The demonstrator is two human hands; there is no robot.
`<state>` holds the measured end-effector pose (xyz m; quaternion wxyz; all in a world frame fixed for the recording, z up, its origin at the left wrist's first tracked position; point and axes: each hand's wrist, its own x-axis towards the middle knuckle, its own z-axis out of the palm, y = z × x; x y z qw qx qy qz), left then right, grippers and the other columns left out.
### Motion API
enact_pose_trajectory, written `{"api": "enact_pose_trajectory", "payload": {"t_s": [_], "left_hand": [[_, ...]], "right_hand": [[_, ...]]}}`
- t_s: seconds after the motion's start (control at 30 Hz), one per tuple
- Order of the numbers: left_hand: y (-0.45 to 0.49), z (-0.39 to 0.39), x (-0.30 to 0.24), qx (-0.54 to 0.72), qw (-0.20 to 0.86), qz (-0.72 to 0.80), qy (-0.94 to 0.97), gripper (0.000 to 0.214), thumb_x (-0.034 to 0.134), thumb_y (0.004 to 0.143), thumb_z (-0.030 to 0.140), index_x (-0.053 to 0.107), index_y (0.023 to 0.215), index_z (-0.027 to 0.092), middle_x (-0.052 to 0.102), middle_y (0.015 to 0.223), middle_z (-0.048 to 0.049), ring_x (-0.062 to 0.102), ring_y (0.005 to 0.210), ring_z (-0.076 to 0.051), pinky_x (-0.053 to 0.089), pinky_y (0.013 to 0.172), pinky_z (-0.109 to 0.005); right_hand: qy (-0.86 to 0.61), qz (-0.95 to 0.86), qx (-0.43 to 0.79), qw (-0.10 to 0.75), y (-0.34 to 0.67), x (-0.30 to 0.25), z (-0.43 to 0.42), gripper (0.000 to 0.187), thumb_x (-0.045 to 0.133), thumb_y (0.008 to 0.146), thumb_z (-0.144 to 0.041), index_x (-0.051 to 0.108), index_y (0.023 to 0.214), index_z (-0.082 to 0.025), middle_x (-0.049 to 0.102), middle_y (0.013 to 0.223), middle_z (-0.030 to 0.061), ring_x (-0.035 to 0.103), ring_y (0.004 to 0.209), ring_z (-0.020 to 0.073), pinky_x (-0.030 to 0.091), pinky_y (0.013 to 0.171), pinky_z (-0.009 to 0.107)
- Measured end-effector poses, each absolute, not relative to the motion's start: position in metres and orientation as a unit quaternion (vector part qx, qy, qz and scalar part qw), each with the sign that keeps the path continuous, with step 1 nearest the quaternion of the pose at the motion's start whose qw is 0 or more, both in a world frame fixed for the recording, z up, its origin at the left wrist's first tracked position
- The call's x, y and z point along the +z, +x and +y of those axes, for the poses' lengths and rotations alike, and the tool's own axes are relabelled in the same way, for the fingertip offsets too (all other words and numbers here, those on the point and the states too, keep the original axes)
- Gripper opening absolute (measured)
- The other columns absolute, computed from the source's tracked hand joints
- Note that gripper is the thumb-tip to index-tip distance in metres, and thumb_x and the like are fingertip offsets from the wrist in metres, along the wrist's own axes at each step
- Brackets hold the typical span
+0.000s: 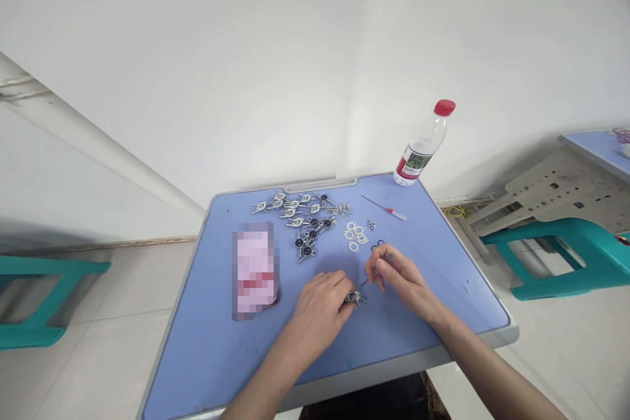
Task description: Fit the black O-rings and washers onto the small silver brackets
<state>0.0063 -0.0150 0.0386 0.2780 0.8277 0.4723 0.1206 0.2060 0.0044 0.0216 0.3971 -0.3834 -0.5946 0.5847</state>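
My left hand (322, 302) is closed on a small metal flanged part (353, 297), holding it low over the desk. To its right, my right hand (396, 272) pinches something small between thumb and fingers; what it is cannot be made out. Just beyond that hand lie dark rubber rings (375, 247), partly hidden by the fingers. Flat metal gaskets (354, 235) are spread beyond the gap between my hands, with a little heap of tiny metal pieces (371, 224) beside them. Several more flanged parts (294, 205), some with black round caps (310, 234), lie farther back.
A screwdriver with a red and clear handle (394, 212) lies at the right of the blue desk (197, 341). A red-capped bottle (418, 151) stands at the back right corner. A blurred pink-screened phone-shaped object (253, 269) lies left. Green stools (581, 256) flank the desk.
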Motion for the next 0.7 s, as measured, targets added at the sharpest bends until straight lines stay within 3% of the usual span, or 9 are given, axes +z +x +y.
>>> {"api": "enact_pose_trajectory", "payload": {"t_s": [0.4, 0.63, 0.7], "left_hand": [[0.0065, -0.0152, 0.0379, 0.112, 0.267, 0.476, 0.830, 0.011, 0.059, 0.087, 0.013, 0.065, 0.093, 0.021, 0.067, 0.092, -0.0006, 0.061, 0.084, -0.019, 0.042, 0.077, -0.033], [0.0065, -0.0150, 0.0379, 0.118, 0.278, 0.475, 0.827, 0.013, 0.057, 0.088, 0.014, 0.066, 0.093, 0.021, 0.066, 0.092, -0.0019, 0.062, 0.086, -0.019, 0.043, 0.079, -0.034], [0.0062, -0.0151, 0.0374, 0.114, 0.276, 0.476, 0.827, 0.011, 0.057, 0.088, 0.015, 0.065, 0.094, 0.021, 0.066, 0.092, -0.0022, 0.062, 0.087, -0.020, 0.043, 0.078, -0.034]], "right_hand": [[-0.348, -0.663, 0.559, 0.356, 0.2085, 0.0260, -0.0060, 0.024, 0.041, 0.100, -0.041, 0.050, 0.092, -0.021, 0.058, 0.080, 0.0023, 0.050, 0.070, 0.0131, 0.044, 0.064, 0.026], [-0.350, -0.740, 0.462, 0.342, 0.2082, 0.0254, -0.0061, 0.022, 0.038, 0.101, -0.036, 0.051, 0.092, -0.021, 0.059, 0.080, 0.0018, 0.055, 0.072, 0.0130, 0.047, 0.066, 0.026], [-0.334, -0.772, 0.406, 0.358, 0.2063, 0.0211, -0.0054, 0.017, 0.040, 0.101, -0.033, 0.052, 0.100, -0.022, 0.061, 0.081, 0.0021, 0.057, 0.072, 0.0134, 0.048, 0.066, 0.026]]}}
